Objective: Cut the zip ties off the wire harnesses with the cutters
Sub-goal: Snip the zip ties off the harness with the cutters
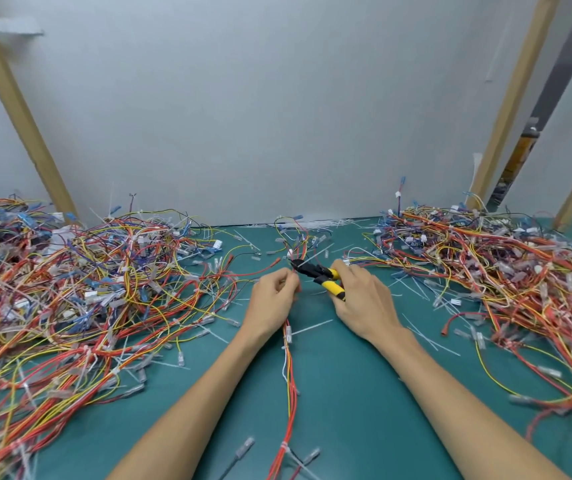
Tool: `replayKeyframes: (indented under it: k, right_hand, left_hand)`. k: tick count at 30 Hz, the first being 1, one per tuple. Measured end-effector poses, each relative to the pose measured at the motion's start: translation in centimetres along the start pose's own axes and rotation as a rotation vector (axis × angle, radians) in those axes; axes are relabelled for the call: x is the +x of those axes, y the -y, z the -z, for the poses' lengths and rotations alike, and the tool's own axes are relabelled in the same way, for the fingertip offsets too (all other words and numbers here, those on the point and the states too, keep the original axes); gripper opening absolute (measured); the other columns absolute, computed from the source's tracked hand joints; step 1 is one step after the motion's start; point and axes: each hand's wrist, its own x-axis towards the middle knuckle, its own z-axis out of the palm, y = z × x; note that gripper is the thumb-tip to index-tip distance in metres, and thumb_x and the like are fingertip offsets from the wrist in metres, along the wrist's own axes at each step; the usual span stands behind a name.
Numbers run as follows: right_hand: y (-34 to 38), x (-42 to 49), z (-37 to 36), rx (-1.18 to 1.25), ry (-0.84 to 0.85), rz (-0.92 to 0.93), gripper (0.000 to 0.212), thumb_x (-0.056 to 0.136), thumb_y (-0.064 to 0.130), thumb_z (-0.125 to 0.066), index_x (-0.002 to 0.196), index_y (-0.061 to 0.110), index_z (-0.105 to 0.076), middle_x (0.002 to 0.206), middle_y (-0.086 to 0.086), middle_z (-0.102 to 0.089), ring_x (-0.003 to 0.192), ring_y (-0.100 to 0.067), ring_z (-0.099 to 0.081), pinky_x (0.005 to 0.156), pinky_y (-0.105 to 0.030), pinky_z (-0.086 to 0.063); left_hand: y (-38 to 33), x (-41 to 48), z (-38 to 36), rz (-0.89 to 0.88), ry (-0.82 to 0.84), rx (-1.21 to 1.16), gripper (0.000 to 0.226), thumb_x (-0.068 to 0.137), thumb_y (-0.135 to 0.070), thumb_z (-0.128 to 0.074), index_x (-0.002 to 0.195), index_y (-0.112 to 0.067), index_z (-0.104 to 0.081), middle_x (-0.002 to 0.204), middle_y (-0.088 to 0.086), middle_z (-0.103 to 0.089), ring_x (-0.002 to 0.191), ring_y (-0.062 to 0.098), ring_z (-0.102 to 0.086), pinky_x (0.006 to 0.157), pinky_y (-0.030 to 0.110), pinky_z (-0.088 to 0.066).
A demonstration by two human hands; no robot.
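My left hand (272, 299) grips a wire harness (289, 379) of red, yellow and white wires that runs down the green mat toward me. My right hand (364, 299) holds the yellow-and-black cutters (320, 276), whose black jaws point left at the harness just above my left fingers. A white zip tie (319, 252) sticks out of the harness near the jaws. Another white tie (284, 447) wraps the harness lower down.
A big pile of tangled harnesses (70, 289) covers the left of the green mat (364, 393), and a second pile (485, 265) fills the right. Cut white tie ends (326, 223) lie along the grey back wall. Slanted wooden posts (18, 109) stand at both sides.
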Motion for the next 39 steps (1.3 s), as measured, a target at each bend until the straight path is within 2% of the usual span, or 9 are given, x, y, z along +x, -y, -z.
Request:
replayKeyframes:
  k: [2, 5, 8, 17, 22, 27, 31, 35, 39]
  right_hand:
    - [-0.1, 0.0, 0.0, 0.047, 0.035, 0.004, 0.035, 0.091, 0.033, -0.059, 0.122, 0.024, -0.045, 0.107, -0.004, -0.059, 0.095, -0.033, -0.056, 0.074, -0.038, -0.043]
    - [-0.1, 0.1, -0.1, 0.079, 0.028, 0.016, 0.022, 0.092, 0.036, -0.056, 0.1, 0.023, -0.041, 0.098, -0.003, -0.06, 0.089, -0.033, -0.058, 0.064, -0.037, -0.039]
    - [0.0, 0.3, -0.2, 0.047, 0.034, 0.021, 0.026, 0.092, 0.038, -0.055, 0.089, 0.023, -0.034, 0.083, 0.0, -0.053, 0.08, -0.034, -0.058, 0.059, -0.035, -0.033]
    - [-0.5, 0.9, -0.7, 0.046, 0.002, 0.092, 0.024, 0.093, 0.034, -0.056, 0.109, 0.019, -0.046, 0.096, -0.004, -0.056, 0.088, -0.03, -0.053, 0.065, -0.034, -0.032]
    - [-0.8, 1.1, -0.6, 0.025, 0.014, 0.066, 0.022, 0.093, 0.039, -0.052, 0.09, 0.026, -0.034, 0.083, 0.001, -0.054, 0.077, -0.032, -0.057, 0.058, -0.034, -0.034]
    - [-0.8, 1.0, -0.8, 0.028, -0.027, 0.105, 0.023, 0.094, 0.039, -0.054, 0.106, 0.022, -0.045, 0.094, 0.0, -0.055, 0.087, -0.026, -0.054, 0.064, -0.032, -0.031]
    - [-0.7, 0.8, -0.4, 0.003, -0.036, 0.082, 0.024, 0.092, 0.042, -0.052, 0.092, 0.026, -0.035, 0.087, 0.001, -0.058, 0.079, -0.028, -0.058, 0.057, -0.033, -0.033]
    - [-0.6, 0.5, -0.2, -0.023, -0.064, 0.1, 0.029, 0.092, 0.039, -0.058, 0.113, 0.022, -0.048, 0.1, 0.001, -0.058, 0.092, -0.025, -0.056, 0.067, -0.034, -0.038]
    - [-0.5, 0.4, 0.2, -0.06, -0.059, 0.079, 0.023, 0.091, 0.041, -0.054, 0.102, 0.022, -0.046, 0.092, 0.002, -0.06, 0.083, -0.026, -0.061, 0.058, -0.032, -0.031]
  left_hand:
    - [0.1, 0.0, 0.1, 0.016, 0.003, -0.001, 0.034, 0.09, -0.023, -0.049, 0.057, -0.023, -0.053, 0.05, -0.01, -0.049, 0.054, 0.01, -0.046, 0.059, 0.031, -0.037]
    - [0.0, 0.0, 0.1, 0.029, 0.003, -0.025, 0.031, 0.087, -0.029, -0.048, 0.058, -0.021, -0.054, 0.047, -0.012, -0.047, 0.051, 0.006, -0.046, 0.059, 0.031, -0.036]
    - [0.1, 0.1, 0.0, 0.029, -0.002, -0.027, 0.029, 0.084, -0.032, -0.046, 0.059, -0.02, -0.055, 0.046, -0.012, -0.047, 0.05, 0.004, -0.045, 0.06, 0.031, -0.036]
    - [0.7, 0.4, -0.1, 0.042, -0.013, -0.039, 0.029, 0.08, -0.034, -0.047, 0.055, -0.022, -0.054, 0.046, -0.012, -0.047, 0.049, 0.004, -0.045, 0.059, 0.03, -0.036]
    - [0.7, 0.5, -0.2, 0.04, -0.012, -0.02, 0.029, 0.079, -0.034, -0.047, 0.052, -0.025, -0.055, 0.046, -0.011, -0.046, 0.05, 0.005, -0.044, 0.058, 0.029, -0.035]
    - [1.0, 0.5, -0.2, 0.032, -0.01, -0.014, 0.028, 0.078, -0.035, -0.047, 0.054, -0.027, -0.056, 0.047, -0.011, -0.045, 0.05, 0.005, -0.043, 0.057, 0.028, -0.034]
    - [0.7, 0.4, -0.2, 0.029, -0.006, -0.026, 0.03, 0.082, -0.03, -0.048, 0.054, -0.023, -0.054, 0.046, -0.012, -0.045, 0.048, 0.003, -0.043, 0.055, 0.027, -0.032]
    - [1.0, 0.4, -0.2, 0.023, -0.012, -0.017, 0.035, 0.091, -0.019, -0.05, 0.056, -0.021, -0.053, 0.048, -0.011, -0.045, 0.05, 0.005, -0.043, 0.054, 0.027, -0.033]
    - [0.9, 0.3, -0.3, 0.011, -0.018, 0.01, 0.037, 0.093, -0.016, -0.051, 0.056, -0.021, -0.053, 0.048, -0.012, -0.048, 0.05, 0.003, -0.045, 0.05, 0.017, -0.033]
